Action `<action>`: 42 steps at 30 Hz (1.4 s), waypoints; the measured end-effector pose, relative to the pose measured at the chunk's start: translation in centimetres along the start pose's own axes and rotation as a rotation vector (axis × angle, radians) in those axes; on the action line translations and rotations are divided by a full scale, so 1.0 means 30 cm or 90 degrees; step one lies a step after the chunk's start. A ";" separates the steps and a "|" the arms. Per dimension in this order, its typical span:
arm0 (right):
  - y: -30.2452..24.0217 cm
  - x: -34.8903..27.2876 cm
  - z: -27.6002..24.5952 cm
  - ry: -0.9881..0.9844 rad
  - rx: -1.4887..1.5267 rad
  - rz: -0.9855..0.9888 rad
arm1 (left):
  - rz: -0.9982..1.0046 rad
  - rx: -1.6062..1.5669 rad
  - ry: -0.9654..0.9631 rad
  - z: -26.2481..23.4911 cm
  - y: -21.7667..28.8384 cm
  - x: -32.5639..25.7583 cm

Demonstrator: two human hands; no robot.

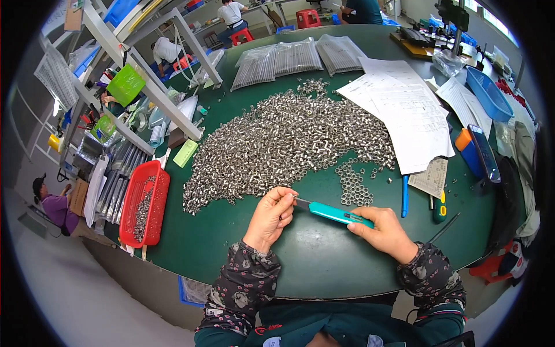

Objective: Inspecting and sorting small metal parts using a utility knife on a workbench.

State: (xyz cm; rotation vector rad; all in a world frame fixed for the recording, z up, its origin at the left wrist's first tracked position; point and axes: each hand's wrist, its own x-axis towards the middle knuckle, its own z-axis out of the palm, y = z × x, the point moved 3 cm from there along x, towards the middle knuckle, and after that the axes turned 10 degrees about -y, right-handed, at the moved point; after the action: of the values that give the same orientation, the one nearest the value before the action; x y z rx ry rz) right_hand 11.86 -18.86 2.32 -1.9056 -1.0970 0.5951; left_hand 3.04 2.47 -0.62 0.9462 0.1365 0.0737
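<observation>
My right hand (384, 230) grips a teal utility knife (340, 214), its blade pointing left. At the blade's tip, the thumb and fingers of my left hand (270, 216) are pinched together; whatever is between them is too small to make out. Beyond both hands spreads a wide heap of small silvery metal rings (272, 139). A flat patch of single rings (354, 184) lies just past the knife, some standing in loose rows.
On the left edge sits a red plastic basket (128, 211) with more metal pieces inside. Bagged metal rods (295, 56) lie at the back. Papers (407, 118), a blue pen (404, 196), a yellow-green-handled tool (440, 208) and a phone (484, 153) are at the right.
</observation>
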 end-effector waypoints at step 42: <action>-0.006 -0.008 -0.001 0.081 -0.064 -0.047 | 0.025 0.032 0.050 0.004 0.007 -0.002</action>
State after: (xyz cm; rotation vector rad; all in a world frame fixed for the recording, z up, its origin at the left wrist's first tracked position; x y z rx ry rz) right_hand 11.67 -19.03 2.49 -1.9516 -1.1271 0.3781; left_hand 2.99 2.49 -0.37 0.9972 0.1936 0.1448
